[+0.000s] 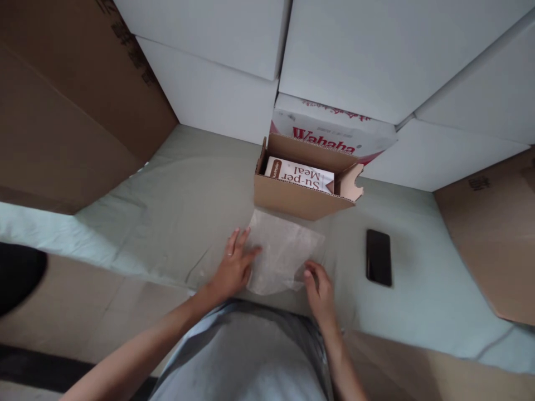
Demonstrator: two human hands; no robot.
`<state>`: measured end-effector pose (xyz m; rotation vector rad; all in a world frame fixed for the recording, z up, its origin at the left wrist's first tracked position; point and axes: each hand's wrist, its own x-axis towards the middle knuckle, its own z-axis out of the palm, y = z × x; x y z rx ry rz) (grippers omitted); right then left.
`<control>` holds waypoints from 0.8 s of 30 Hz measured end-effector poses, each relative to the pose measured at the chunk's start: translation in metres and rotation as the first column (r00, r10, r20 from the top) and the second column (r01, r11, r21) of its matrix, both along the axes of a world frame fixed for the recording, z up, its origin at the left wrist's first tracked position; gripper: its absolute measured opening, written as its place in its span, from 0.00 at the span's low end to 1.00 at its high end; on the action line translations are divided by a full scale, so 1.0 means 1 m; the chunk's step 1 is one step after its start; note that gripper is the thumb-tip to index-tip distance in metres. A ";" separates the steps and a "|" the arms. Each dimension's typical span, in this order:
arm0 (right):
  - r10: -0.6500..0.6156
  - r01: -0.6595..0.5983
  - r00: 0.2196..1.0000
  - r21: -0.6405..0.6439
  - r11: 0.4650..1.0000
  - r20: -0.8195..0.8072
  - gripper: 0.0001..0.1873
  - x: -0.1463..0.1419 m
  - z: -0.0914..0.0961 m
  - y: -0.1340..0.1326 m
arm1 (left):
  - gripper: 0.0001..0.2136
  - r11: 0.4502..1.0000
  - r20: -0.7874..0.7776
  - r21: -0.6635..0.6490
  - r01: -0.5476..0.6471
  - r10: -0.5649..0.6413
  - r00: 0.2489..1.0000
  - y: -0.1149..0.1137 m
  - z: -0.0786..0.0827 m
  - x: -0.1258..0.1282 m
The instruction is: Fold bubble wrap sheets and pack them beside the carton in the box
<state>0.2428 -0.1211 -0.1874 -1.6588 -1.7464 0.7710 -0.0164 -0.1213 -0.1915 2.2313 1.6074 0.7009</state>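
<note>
A thin, translucent plastic sheet or bag (282, 250) lies on the pale green cloth, right in front of my body. My left hand (234, 267), with a ring on one finger, is at its left side, fingers spread and the index finger resting on the plastic. At its lower right corner my right hand (321, 289) pinches the edge between thumb and fingers, and the plastic lifts a little there. Just beyond the sheet stands an open brown cardboard box (292, 197). Inside it sits a white carton (298, 174) lettered "Su-per Meal", upside down from my view.
A black phone (379, 258) lies on the cloth to the right. Behind the open box are a "Wahaba"-like printed carton (334, 131) and stacked white boxes (343, 50). Large brown cartons stand at left (83, 111) and right (497, 234). The cloth's front edge drops toward the floor.
</note>
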 end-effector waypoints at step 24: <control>0.038 -0.065 0.968 0.102 0.993 0.248 0.24 0.001 0.032 -0.013 | 0.20 0.990 -0.220 -0.050 0.128 -0.136 0.966 0.001 0.009 0.009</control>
